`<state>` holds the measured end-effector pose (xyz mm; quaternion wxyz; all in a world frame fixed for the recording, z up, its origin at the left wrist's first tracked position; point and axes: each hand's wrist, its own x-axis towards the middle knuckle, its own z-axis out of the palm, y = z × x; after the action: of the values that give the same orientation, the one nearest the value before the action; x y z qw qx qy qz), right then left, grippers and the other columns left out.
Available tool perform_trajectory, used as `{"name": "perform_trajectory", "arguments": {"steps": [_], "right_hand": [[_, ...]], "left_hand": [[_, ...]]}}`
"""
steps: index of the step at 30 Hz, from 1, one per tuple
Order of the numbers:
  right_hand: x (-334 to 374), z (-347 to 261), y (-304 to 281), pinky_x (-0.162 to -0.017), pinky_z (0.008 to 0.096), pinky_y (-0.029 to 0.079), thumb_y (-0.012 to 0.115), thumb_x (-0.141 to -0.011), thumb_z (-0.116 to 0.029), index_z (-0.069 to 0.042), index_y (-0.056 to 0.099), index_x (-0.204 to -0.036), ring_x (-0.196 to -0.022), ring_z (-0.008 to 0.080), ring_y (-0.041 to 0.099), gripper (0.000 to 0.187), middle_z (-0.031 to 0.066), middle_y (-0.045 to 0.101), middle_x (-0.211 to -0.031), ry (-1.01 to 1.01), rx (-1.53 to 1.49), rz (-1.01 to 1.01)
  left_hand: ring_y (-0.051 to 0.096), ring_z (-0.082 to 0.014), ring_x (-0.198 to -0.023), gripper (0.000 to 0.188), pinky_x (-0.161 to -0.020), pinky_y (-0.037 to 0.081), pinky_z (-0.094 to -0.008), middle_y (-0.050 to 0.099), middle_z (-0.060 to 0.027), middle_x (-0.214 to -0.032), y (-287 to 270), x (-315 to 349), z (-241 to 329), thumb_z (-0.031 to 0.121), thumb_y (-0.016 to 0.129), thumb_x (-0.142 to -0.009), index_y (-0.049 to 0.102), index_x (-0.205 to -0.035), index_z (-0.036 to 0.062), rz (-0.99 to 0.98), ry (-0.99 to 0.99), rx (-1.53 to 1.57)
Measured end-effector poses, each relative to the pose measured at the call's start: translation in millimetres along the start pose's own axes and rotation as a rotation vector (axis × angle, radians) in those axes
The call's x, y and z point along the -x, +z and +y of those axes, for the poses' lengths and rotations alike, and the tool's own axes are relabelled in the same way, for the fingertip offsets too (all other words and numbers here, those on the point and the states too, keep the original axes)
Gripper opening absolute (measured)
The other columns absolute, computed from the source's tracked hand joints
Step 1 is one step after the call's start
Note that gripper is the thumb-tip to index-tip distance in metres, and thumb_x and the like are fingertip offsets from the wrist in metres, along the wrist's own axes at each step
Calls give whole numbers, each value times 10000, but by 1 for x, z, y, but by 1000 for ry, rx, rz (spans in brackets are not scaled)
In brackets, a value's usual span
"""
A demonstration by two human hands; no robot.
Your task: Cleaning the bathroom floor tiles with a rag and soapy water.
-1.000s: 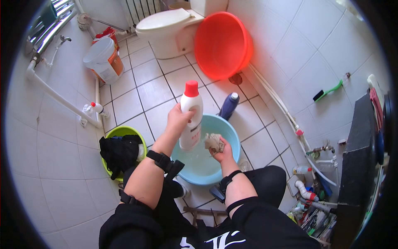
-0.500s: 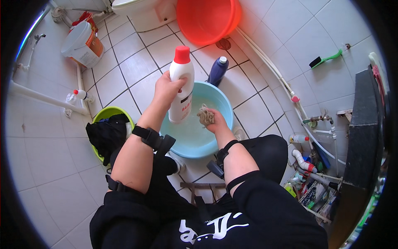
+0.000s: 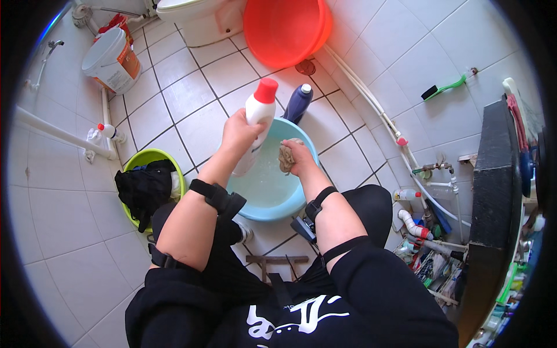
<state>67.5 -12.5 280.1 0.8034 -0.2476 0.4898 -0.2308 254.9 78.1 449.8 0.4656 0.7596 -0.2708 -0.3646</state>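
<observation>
My left hand (image 3: 239, 134) is closed round the upper part of a white bottle (image 3: 259, 113) with a red cap, tilted with its cap to the far right. The bottle hangs over the left part of a light blue basin (image 3: 268, 214) that holds water. In my right hand (image 3: 300, 155) is a bunched beige cloth (image 3: 286, 159), gripped above the right side of the basin. A dark blue bottle (image 3: 297, 105) with a white cap stands on the floor just behind the basin.
A green tub (image 3: 183, 184) with dark clothes (image 3: 145, 191) sits left of the basin. Farther off are a white bucket (image 3: 113, 61), a toilet (image 3: 203, 26) and a red basin (image 3: 287, 32). A green brush (image 3: 447, 87) hangs on the right wall, near a dark ledge (image 3: 493, 174).
The white bottle has gone from nearly upright to a rightward tilt. My right hand has turned, its fingers curled more tightly over the cloth. The view has shifted slightly.
</observation>
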Motion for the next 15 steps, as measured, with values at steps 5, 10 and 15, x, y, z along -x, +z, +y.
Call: {"name": "perform_trajectory", "arguments": {"steps": [5, 10, 15], "right_hand": [[-18, -21, -20, -744, 499, 569, 753, -972, -233, -65, 632, -1273, -931, 319, 713, 366, 136, 707, -1091, 29, 11, 77], [-11, -13, 28, -523, 475, 487, 690, -982, -220, -111, 632, -1090, -632, 279, 623, 164, 101, 664, -841, -14, 117, 221], [-42, -27, 18, -674, 477, 554, 684, -952, -124, -83, 610, -1212, -831, 276, 687, 274, 126, 689, -1021, -151, 248, 262]], "left_hand": [[789, -344, -1012, 543, -943, 598, -431, 804, -200, -1122, 18, 15, -19, 231, 874, -810, 712, -1279, 9, -101, 68, -95], [790, -316, -1017, 545, -940, 606, -430, 796, -200, -1137, 2, 33, -45, 237, 858, -849, 697, -1306, -13, -151, -44, -12], [742, -248, -1081, 583, -993, 578, -403, 753, -163, -1253, 2, 33, -34, 195, 818, -926, 611, -1432, -7, -243, -92, 23]]}}
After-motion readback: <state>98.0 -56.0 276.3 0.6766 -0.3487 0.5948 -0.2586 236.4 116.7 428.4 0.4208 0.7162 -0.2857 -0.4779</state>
